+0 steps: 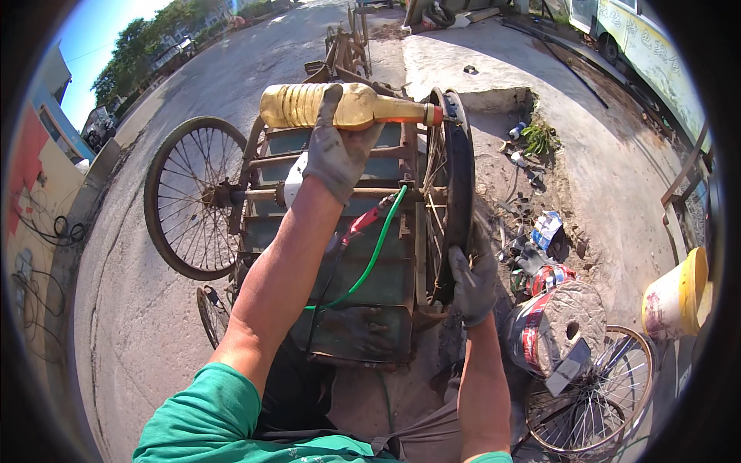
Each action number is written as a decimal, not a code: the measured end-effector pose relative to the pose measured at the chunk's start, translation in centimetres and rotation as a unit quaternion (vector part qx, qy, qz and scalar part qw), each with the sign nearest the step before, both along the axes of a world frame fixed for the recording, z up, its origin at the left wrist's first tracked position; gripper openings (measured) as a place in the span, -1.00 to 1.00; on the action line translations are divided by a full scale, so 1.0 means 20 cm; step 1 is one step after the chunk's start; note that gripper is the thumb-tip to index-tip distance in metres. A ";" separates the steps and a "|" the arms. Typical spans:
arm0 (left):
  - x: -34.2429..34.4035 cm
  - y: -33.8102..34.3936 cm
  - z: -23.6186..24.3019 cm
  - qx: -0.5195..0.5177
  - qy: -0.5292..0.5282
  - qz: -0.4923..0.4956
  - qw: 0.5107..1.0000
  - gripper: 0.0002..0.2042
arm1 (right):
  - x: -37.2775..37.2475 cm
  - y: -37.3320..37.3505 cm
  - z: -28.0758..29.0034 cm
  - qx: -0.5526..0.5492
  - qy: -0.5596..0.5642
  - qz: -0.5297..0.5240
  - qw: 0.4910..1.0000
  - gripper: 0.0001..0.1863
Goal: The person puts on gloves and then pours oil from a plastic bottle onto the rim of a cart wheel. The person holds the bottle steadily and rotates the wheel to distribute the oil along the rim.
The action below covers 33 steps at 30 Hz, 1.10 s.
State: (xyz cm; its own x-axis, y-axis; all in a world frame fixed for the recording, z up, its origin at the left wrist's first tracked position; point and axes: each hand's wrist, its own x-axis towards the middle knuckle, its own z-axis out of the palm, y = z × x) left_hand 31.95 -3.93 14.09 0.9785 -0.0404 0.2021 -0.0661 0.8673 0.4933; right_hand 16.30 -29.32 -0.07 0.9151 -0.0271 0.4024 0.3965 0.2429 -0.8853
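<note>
My left hand (340,158), in a grey work glove, is closed around a ribbed plastic bottle (292,106) of yellowish liquid. The bottle lies nearly level, its red tip (435,115) reaching the upper part of a spoked wheel (461,166). Lower on that wheel, my gloved right hand (474,285) grips its black tyre, fingers partly hidden. The wheel sits on the right end of an axle (378,193) across a rusty cart (363,270) with dark panels. Between my arms, a red-handled tool (363,224) lies over the panels by a green hose (380,251).
A second spoked wheel (148,197) stands at the cart's left. To the right are a wrapped roll (583,309), a loose bicycle wheel (644,378), a yellow-white bucket (671,301) and scattered rubbish (546,229). Black cables (62,231) hang at far left; a van (648,54) stands far right.
</note>
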 end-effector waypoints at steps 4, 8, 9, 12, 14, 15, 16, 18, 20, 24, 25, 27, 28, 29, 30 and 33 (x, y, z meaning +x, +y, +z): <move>-0.01 -0.01 0.00 -0.011 0.022 0.001 1.000 -0.69 | -0.01 -0.01 0.00 -0.029 0.005 -0.018 0.999 -0.43; 0.00 0.01 -0.01 -0.008 0.016 0.003 1.000 -0.69 | -0.01 0.01 0.02 -0.050 -0.010 -0.036 0.998 -0.44; -0.01 0.00 -0.01 -0.006 0.015 0.006 1.000 -0.69 | -0.01 0.01 0.01 -0.053 -0.013 -0.044 0.998 -0.45; -0.02 -0.02 0.01 0.002 0.016 0.010 1.000 -0.68 | -0.01 0.01 0.01 -0.046 -0.014 -0.046 0.998 -0.44; -0.02 -0.02 0.02 0.004 0.019 0.006 1.000 -0.67 | -0.01 0.01 0.01 -0.040 -0.013 -0.043 0.998 -0.44; -0.01 -0.02 0.01 0.000 0.023 0.001 1.000 -0.66 | 0.00 0.01 -0.01 -0.040 -0.013 -0.043 0.998 -0.43; 0.00 -0.01 0.00 -0.005 0.026 -0.003 1.000 -0.66 | 0.00 0.01 -0.01 -0.040 -0.013 -0.044 0.998 -0.43; 0.02 0.00 -0.01 -0.015 0.028 -0.013 0.999 -0.65 | 0.00 0.02 -0.01 -0.029 -0.007 -0.044 0.999 -0.42; 0.03 0.02 -0.03 -0.026 0.026 -0.022 0.999 -0.65 | 0.00 0.02 -0.01 -0.030 -0.005 -0.047 0.998 -0.43; 0.01 0.00 -0.02 -0.014 0.031 -0.014 0.999 -0.64 | 0.00 0.01 -0.02 -0.058 -0.015 -0.062 0.996 -0.44; 0.02 0.00 -0.02 -0.013 0.036 -0.010 0.999 -0.64 | 0.01 0.01 -0.02 -0.064 -0.020 -0.064 0.996 -0.44; 0.03 0.00 -0.01 -0.011 0.042 -0.008 0.999 -0.63 | 0.01 0.01 -0.03 -0.049 -0.017 -0.060 0.997 -0.44; 0.03 0.01 -0.01 -0.010 0.043 -0.009 0.999 -0.63 | 0.01 0.02 -0.03 -0.041 -0.016 -0.057 0.997 -0.44; 0.04 0.02 -0.01 -0.008 0.043 -0.010 0.999 -0.63 | 0.01 0.02 -0.03 -0.030 -0.013 -0.050 0.998 -0.44; 0.04 0.02 0.00 -0.013 0.049 -0.022 0.998 -0.62 | 0.01 0.02 -0.03 -0.020 -0.010 -0.045 0.999 -0.43; 0.02 0.02 -0.01 -0.023 0.060 -0.046 0.997 -0.60 | 0.00 0.02 -0.01 -0.003 0.012 -0.036 0.999 -0.42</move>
